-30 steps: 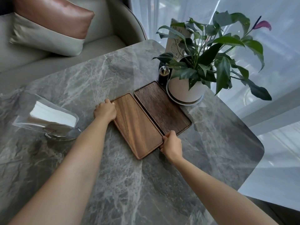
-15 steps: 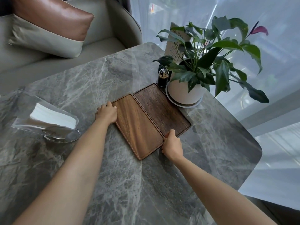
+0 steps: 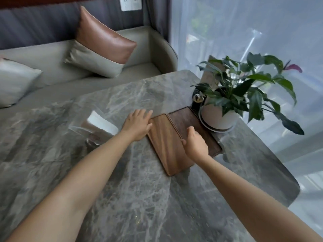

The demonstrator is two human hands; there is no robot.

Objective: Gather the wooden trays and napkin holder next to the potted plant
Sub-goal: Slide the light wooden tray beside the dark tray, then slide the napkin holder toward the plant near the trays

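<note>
Two wooden trays lie side by side on the marble table (image 3: 139, 198): a lighter tray (image 3: 167, 151) on the left and a darker tray (image 3: 188, 119) on the right, the darker one beside the white pot of the potted plant (image 3: 218, 117). My left hand (image 3: 137, 124) is open with fingers spread, at the lighter tray's far left corner. My right hand (image 3: 195, 144) hovers loosely curled over the seam between the trays, holding nothing. A clear napkin holder (image 3: 97, 126) with white napkins stands to the left, partly hidden by my left forearm.
A small dark bottle (image 3: 197, 102) stands behind the darker tray, against the pot. A menu card (image 3: 209, 74) leans behind the plant. A sofa with cushions (image 3: 101, 44) runs along the table's far side. The table edge and sheer curtain are to the right.
Both hands have let go of the tray edges: the left opened and spread, the right lifted forward over the trays. The view swung up and left, blurring the picture.
</note>
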